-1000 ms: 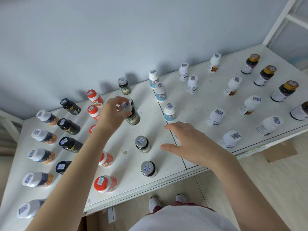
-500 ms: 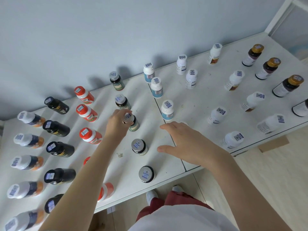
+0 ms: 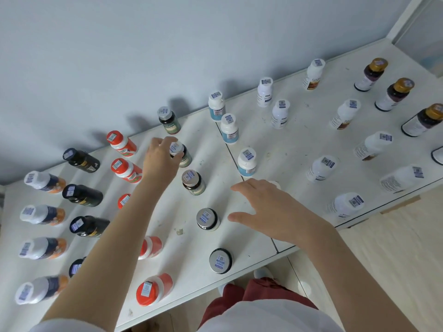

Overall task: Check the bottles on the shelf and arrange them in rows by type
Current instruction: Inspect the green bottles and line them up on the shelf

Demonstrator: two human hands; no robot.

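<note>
Five silver-capped bottles (image 3: 193, 182) stand in one line that runs from the grey wall (image 3: 167, 44) to the front edge of the white shelf (image 3: 206, 149). The second one from the wall is a dark bottle (image 3: 187, 159) of glossy glass, round in shape, with a pale green label and a flat metallic cap that carries a small barcode sticker. Its long axis is upright and the cap points up toward the camera. The left hand (image 3: 159, 161) holds it from above, and its fingers (image 3: 166, 141) are curled round the cap and clamped on it. I cannot tell if the bottom of the bottle touches the shelf.

The right hand (image 3: 271, 209) is palm down over the front part of the shelf, near the seam between the two boards. Its fingers (image 3: 242, 188) are straight and spread apart and hold nothing. A white cap (image 3: 275, 184) shows just behind them.

To the left stand rows of red-capped bottles (image 3: 121, 142), matte black bottles (image 3: 81, 160) and orange bottles with white caps (image 3: 44, 180). To the right are white plastic bottles with blue labels (image 3: 217, 106), plain white bottles (image 3: 265, 91) and dark bottles with gold caps (image 3: 372, 73). The shelf surface is painted white, with scratches and small stains.
</note>
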